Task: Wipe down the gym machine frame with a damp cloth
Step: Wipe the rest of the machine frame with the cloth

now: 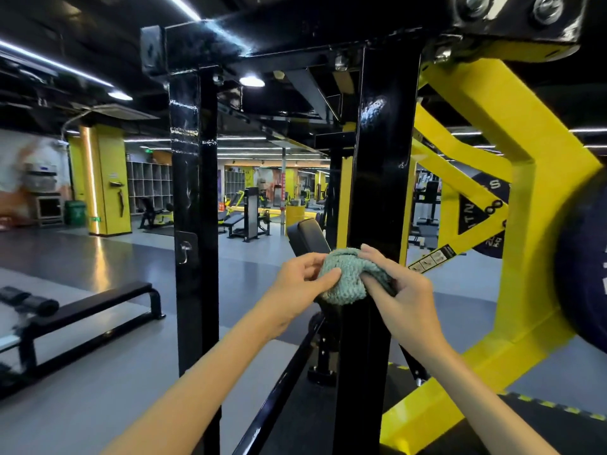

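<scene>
cloth: my left hand (297, 284) and right hand (399, 290) both pinch the bunched green cloth (345, 279)
frame: the cloth is against the black post (381, 159)

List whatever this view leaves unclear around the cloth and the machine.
Head view: the cloth is partly covered by the left hand and right hand gripping it; dampness cannot be judged.
The black post is hidden behind cloth and hands there; contact unclear.
The label on the yellow arm: print too small.
The weight plate: cut off by the right edge.
</scene>
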`<state>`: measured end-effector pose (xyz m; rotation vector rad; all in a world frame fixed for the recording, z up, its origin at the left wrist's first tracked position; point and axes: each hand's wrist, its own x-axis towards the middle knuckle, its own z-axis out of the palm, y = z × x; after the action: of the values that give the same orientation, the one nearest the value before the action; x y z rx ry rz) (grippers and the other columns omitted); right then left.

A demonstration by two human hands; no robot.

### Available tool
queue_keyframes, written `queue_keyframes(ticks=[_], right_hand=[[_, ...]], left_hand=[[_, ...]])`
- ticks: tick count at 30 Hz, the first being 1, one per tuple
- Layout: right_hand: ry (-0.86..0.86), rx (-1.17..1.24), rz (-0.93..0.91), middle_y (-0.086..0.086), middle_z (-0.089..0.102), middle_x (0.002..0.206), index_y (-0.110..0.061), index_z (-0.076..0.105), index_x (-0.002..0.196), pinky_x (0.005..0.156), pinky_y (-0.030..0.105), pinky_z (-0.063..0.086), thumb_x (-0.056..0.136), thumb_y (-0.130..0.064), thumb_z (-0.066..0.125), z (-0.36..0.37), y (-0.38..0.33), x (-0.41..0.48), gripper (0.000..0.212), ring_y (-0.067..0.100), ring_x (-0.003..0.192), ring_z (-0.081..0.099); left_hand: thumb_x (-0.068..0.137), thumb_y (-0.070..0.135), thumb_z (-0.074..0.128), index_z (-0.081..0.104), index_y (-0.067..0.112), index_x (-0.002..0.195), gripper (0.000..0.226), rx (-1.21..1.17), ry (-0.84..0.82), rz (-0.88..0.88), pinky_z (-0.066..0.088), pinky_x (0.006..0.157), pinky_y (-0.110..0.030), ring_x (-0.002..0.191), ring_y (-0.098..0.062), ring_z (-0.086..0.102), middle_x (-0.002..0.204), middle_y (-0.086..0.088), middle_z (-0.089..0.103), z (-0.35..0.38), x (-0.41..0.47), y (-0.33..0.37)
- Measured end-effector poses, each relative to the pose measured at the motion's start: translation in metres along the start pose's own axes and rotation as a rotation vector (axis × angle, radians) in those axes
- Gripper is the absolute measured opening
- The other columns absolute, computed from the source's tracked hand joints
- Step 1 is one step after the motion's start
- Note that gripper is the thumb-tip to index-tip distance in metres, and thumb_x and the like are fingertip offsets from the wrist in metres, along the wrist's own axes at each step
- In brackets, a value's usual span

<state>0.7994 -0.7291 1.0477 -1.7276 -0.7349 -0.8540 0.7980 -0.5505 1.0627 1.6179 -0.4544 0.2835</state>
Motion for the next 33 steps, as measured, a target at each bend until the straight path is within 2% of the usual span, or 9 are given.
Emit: queue_keyframes(ticks=[3,6,10,13,16,20,27,30,33], right_hand=[[-0.136,0.076,0.125,-0.011,0.063,0.13,-0.023,0.066,0.126,0.104,0.031,0.047,0.093,-0.006,0.062,0.012,-0.002,0.005,0.038,0.001,0.124,0.055],[-0.209,0.223,0.276,-0.009,0.071,0.113,-0.027,0.07,0.113,0.084,0.02,0.054,0.097,-0.004,0.056,0.027,-0.01,0.009,0.032,0.001,0.104,0.065],[-0.292,0.426,0.43,0.001,0.074,0.089,-0.017,0.071,0.099,0.067,0.027,0.057,0.097,-0.002,0.054,0.048,-0.021,0.014,0.023,0.014,0.078,0.069],[-0.29,0.42,0.42,0.019,0.07,0.091,-0.007,0.07,0.096,0.067,0.033,0.057,0.096,-0.003,0.055,0.066,-0.027,0.021,0.015,0.024,0.079,0.067],[-0.301,0.415,0.414,0.022,0.071,0.099,-0.004,0.069,0.101,0.068,0.031,0.057,0.096,-0.008,0.058,0.084,-0.032,0.032,0.013,0.025,0.086,0.07],[-0.332,0.412,0.441,0.011,0.074,0.104,-0.012,0.068,0.11,0.081,0.037,0.059,0.096,-0.016,0.059,0.114,-0.045,0.05,0.017,0.026,0.097,0.07],[-0.323,0.021,0.305,0.004,0.073,0.1,-0.025,0.067,0.106,0.094,0.048,0.051,0.099,-0.034,0.055,0.187,-0.07,0.108,0.016,0.029,0.099,0.066],[-0.278,-0.219,0.098,-0.007,0.067,0.093,-0.022,0.064,0.108,0.082,0.032,0.049,0.1,-0.023,0.055,0.214,-0.089,0.151,0.013,0.015,0.091,0.063],[-0.155,-0.569,-0.189,0.002,0.064,0.103,-0.009,0.065,0.114,0.087,0.025,0.045,0.099,-0.016,0.053,0.229,-0.112,0.203,0.02,0.018,0.099,0.06]], left_hand=[[0.096,0.004,0.058,0.057,0.01,0.119,0.024,-0.104,-0.002,-0.104,0.058,0.086,-0.035,0.098,-0.024,0.07,0.111,-0.017,0.071,-0.014,-0.009,0.006],[0.094,-0.004,0.058,0.05,0.022,0.118,0.036,-0.145,0.019,-0.094,0.059,0.079,-0.035,0.084,-0.022,0.072,0.096,-0.011,0.075,-0.034,-0.019,0.01],[0.09,-0.012,0.06,0.057,0.026,0.124,0.051,0.041,-0.041,-0.022,0.058,0.08,-0.027,0.093,-0.016,0.068,0.112,-0.012,0.065,-0.06,-0.029,0.014],[0.087,-0.006,0.068,0.059,0.025,0.124,0.049,0.323,0.002,0.021,0.057,0.086,-0.026,0.1,-0.017,0.066,0.116,-0.008,0.063,-0.079,-0.029,0.018],[0.087,0.015,0.074,0.061,0.03,0.12,0.038,0.651,0.083,0.074,0.048,0.08,-0.018,0.088,-0.007,0.057,0.103,0.011,0.056,-0.099,-0.026,0.022],[0.087,0.017,0.074,0.063,0.021,0.109,0.025,0.503,0.123,0.098,0.048,0.092,-0.023,0.106,-0.013,0.058,0.113,0.002,0.059,-0.139,-0.013,0.015],[0.089,0.01,0.071,0.064,0.024,0.101,0.02,0.11,0.257,0.135,0.057,0.087,-0.032,0.103,-0.019,0.068,0.104,-0.003,0.071,-0.223,0.026,0.031],[0.088,0.008,0.071,0.064,0.028,0.099,0.023,0.144,0.3,0.258,0.058,0.082,-0.032,0.098,-0.018,0.067,0.101,-0.001,0.07,-0.268,0.055,0.06],[0.088,0.014,0.068,0.065,0.027,0.109,0.025,0.337,0.328,0.45,0.059,0.08,-0.033,0.096,-0.015,0.065,0.101,0.003,0.066,-0.305,0.087,0.097]])
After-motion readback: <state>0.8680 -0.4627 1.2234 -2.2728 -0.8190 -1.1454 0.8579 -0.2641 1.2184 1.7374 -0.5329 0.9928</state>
